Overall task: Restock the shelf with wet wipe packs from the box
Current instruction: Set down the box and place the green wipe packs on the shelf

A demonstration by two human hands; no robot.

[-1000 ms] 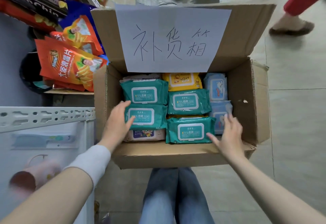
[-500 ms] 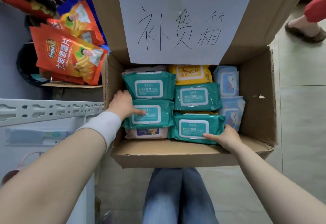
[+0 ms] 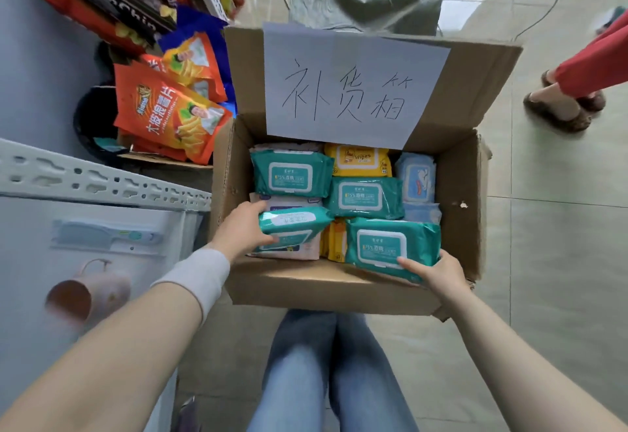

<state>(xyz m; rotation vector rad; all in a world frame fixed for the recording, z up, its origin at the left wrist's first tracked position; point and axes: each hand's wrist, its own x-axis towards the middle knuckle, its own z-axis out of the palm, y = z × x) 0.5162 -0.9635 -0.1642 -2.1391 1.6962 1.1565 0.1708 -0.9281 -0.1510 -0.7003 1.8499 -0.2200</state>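
In the middle of the frame an open cardboard box (image 3: 339,290) sits on the tiled floor, with a white paper sign (image 3: 350,85) bearing handwritten characters fixed to its raised far flap. The person's left hand (image 3: 243,231) reaches in at the box's left side, fingers curled around a teal wet wipe pack (image 3: 294,227) that sits tilted above a pale pack beneath it. The right hand (image 3: 438,272), at the lower right corner of the box, grips a second teal pack (image 3: 390,246) by its near edge, thumb on top; that pack overlaps the box's near rim. Two more teal packs (image 3: 365,195) lie flat further back, with a yellow pack (image 3: 356,159) behind them and light blue packs (image 3: 418,176) along the right wall. To the left of the frame runs a perforated shelf rail (image 3: 102,180), with orange snack bags (image 3: 170,112) above it. At the far right edge stands another person's sandalled foot (image 3: 557,112).
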